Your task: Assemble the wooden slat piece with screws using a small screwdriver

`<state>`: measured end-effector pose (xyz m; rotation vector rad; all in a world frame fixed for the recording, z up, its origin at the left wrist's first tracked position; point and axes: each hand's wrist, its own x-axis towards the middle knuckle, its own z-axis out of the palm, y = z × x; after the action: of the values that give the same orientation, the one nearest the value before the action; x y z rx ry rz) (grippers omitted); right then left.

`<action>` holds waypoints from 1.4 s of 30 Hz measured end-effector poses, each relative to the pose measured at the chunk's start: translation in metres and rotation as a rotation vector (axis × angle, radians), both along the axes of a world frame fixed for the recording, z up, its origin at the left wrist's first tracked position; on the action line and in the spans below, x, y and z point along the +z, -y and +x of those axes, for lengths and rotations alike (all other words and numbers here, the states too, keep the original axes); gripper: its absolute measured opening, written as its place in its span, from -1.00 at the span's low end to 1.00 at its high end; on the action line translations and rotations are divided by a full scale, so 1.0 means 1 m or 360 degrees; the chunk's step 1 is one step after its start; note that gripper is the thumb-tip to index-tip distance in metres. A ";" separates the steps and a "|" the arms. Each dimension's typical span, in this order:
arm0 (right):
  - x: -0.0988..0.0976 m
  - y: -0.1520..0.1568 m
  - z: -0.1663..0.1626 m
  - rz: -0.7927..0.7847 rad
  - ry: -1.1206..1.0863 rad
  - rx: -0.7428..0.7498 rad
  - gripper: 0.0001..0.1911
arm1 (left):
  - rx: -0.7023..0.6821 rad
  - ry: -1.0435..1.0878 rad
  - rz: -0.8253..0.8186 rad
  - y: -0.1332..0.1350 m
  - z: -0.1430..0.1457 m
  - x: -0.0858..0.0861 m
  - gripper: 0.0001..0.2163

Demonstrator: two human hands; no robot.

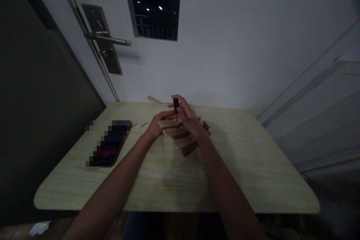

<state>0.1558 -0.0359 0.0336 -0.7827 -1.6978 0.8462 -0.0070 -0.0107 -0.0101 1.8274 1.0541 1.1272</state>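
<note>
A small assembly of wooden slats lies near the far middle of a pale wooden table. My right hand is closed round a black-handled screwdriver, held upright with its tip down on the top slat. My left hand grips the left end of that top slat, fingers curled on it. Both forearms reach in from the near edge.
A phone lies on the table's left part. Two small screws lie between it and my left hand. A loose wooden slat rests at the far edge by a white door with a metal handle.
</note>
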 end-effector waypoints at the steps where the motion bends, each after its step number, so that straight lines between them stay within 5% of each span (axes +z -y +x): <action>1: -0.001 0.001 0.000 0.0031 0.0005 -0.0034 -0.58 | -0.0002 0.0003 -0.0003 0.001 0.001 0.001 -0.67; 9: -0.001 0.006 -0.003 0.0087 0.0104 -0.0318 -0.63 | 0.0035 0.0005 -0.0024 0.003 0.001 0.004 -0.65; 17: -0.002 0.008 -0.007 -0.0038 -0.0046 -0.0250 -0.55 | 0.0012 -0.0003 0.0031 -0.006 -0.002 -0.010 -0.65; 27: -0.008 0.007 -0.003 0.0190 0.0090 -0.0293 -0.59 | 0.0008 0.0034 0.0038 -0.006 -0.001 -0.007 -0.67; 42: -0.007 0.005 -0.005 0.0181 0.0073 -0.0370 -0.54 | 0.0017 -0.0039 0.0027 -0.002 0.001 -0.003 -0.66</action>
<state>0.1508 -0.0412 0.0261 -0.9065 -1.6417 0.5709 -0.0064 -0.0083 -0.0131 1.8554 1.0721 1.1260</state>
